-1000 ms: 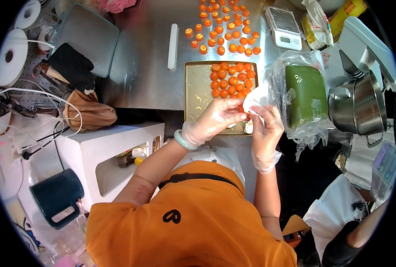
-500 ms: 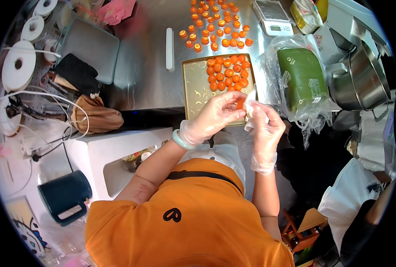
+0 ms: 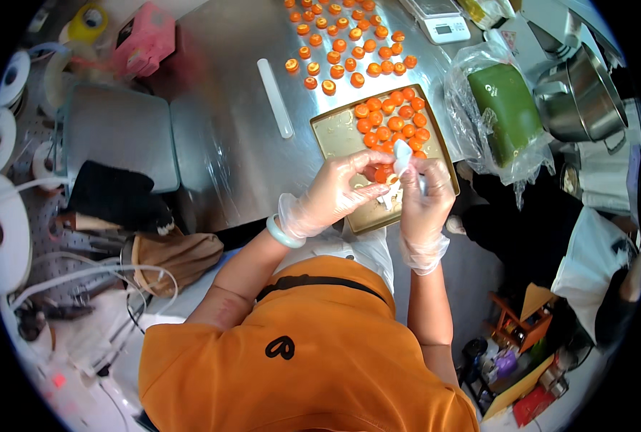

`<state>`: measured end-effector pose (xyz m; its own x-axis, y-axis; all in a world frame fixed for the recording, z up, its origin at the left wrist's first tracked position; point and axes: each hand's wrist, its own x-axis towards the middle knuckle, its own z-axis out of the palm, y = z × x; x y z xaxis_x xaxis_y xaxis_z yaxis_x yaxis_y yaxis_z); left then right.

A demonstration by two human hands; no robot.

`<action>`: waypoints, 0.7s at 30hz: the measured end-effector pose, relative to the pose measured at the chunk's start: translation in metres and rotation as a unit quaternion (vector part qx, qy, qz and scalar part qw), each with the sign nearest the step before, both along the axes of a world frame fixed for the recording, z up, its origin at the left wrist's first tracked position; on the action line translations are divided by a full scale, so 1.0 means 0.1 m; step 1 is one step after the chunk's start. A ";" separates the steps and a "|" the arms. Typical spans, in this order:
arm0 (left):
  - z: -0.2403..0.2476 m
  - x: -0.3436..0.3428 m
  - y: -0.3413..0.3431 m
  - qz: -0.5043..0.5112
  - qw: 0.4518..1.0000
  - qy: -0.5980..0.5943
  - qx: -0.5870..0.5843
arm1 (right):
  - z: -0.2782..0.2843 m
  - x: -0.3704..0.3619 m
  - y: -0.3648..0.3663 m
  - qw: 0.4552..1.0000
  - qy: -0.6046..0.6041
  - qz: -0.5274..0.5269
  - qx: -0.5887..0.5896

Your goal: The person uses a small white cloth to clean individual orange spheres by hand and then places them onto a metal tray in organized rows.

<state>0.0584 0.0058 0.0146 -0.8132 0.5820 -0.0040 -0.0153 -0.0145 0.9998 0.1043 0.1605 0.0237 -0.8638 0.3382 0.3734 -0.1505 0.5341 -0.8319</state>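
My gloved left hand (image 3: 329, 191) pinches a small round orange fruit (image 3: 383, 175), cut at one end, between thumb and fingers. Close against that fruit, my gloved right hand (image 3: 427, 196) grips a small white object (image 3: 402, 153); its kind cannot be made out, and my fingers cover part of it. Both hands are over the near part of a shallow gold tray (image 3: 333, 128). Several similar orange fruits (image 3: 395, 124) sit together on the tray's right side. Thin pale scraps lie on its bare part.
Rows of cut orange fruits (image 3: 336, 57) stand on the steel table (image 3: 219, 93), beside a white bar (image 3: 275, 99). To the right are a digital scale (image 3: 443, 30), a green package in clear plastic (image 3: 506, 108) and a steel pot (image 3: 583, 97). A translucent container (image 3: 119, 137) is at left.
My view has turned, so the tray and table appear tilted. The orange fruit and white object remain in my hands; more of the white object shows now above my right fingers.
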 end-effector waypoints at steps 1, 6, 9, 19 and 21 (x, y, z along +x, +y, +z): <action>0.00 -0.06 -0.06 -0.017 0.999 -0.027 0.024 | -0.04 0.00 -0.03 0.999 -0.017 -0.028 -0.043; 0.00 -0.26 -0.17 -0.063 0.995 -0.057 0.045 | 0.17 0.13 -0.33 0.969 -0.079 -0.114 -0.202; 0.05 -0.33 -0.16 -0.111 0.989 -0.083 0.057 | 0.12 0.10 -0.43 0.993 -0.025 -0.107 -0.040; 0.05 -0.40 -0.21 -0.160 0.935 -0.285 0.136 | 0.21 0.11 -0.37 0.978 -0.033 -0.151 -0.139; 0.05 -0.39 -0.18 -0.139 0.938 -0.285 0.139 | 0.26 0.12 -0.40 0.988 -0.055 -0.123 -0.073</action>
